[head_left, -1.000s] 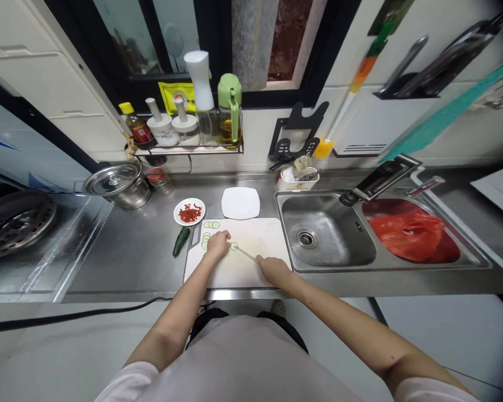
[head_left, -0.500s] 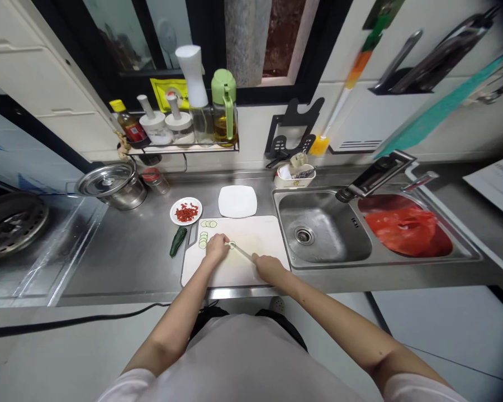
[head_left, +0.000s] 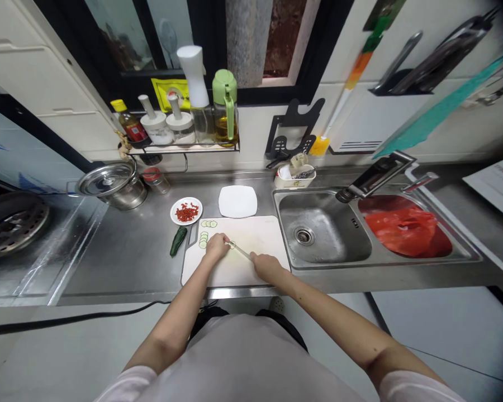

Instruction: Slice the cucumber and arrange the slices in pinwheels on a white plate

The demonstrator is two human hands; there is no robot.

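My right hand (head_left: 269,268) is wrapped round the handle of a knife (head_left: 242,252), whose narrow blade points left over the white cutting board (head_left: 251,276). At the blade's tip lies a cucumber slice (head_left: 232,244). The bent fingers of my left hand (head_left: 218,245) close on the near edge of this slice, though the fingertips are partly hidden. More cucumber slices (head_left: 203,240) lie in an overlapping stack left of my left hand, and a row of slices (head_left: 209,224) lies above them. A dark green cucumber piece (head_left: 178,242) rests on the counter beside the board.
Behind the board stand a white plate (head_left: 237,201) and a small plate (head_left: 172,213) of chopped red pieces. The sink (head_left: 327,229) adjoins on the right, with a red plastic bag (head_left: 406,231) in its second basin. A lidded steel pot (head_left: 126,192) stands at left.
My right hand and the knife have shifted slightly left, towards the slice. My left hand stays in nearly the same place.
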